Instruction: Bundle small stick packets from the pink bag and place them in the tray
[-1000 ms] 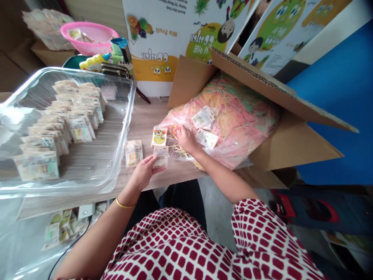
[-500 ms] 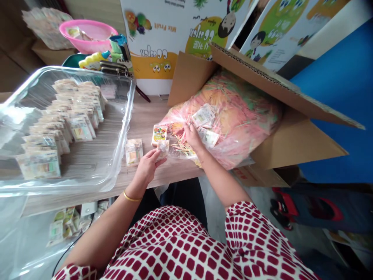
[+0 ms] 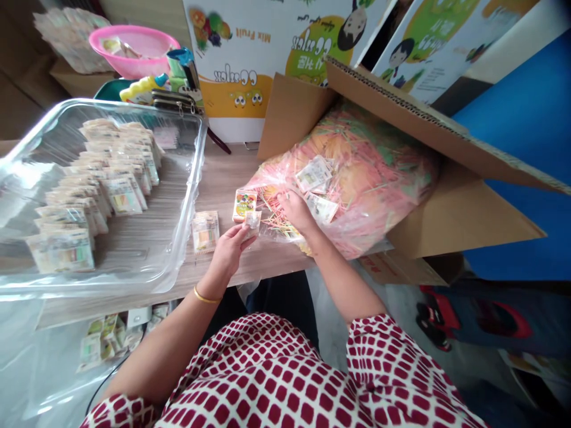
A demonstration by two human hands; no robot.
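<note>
Both of my hands were at the middle of the frame, over the wooden desk point(image 3: 223, 178). My left hand point(image 3: 227, 254) pinched a small clear packet point(image 3: 252, 220), fingers point(image 3: 243, 232) closed on it, just beside a printed carton point(image 3: 244, 205) and a flat packet point(image 3: 206, 232). My right hand point(image 3: 295, 212) rested on a pink plastic bag of coloured toothpicks point(image 3: 357, 178), fingers point(image 3: 285, 199) bunched together; I couldn't tell whether they gripped anything.
</note>
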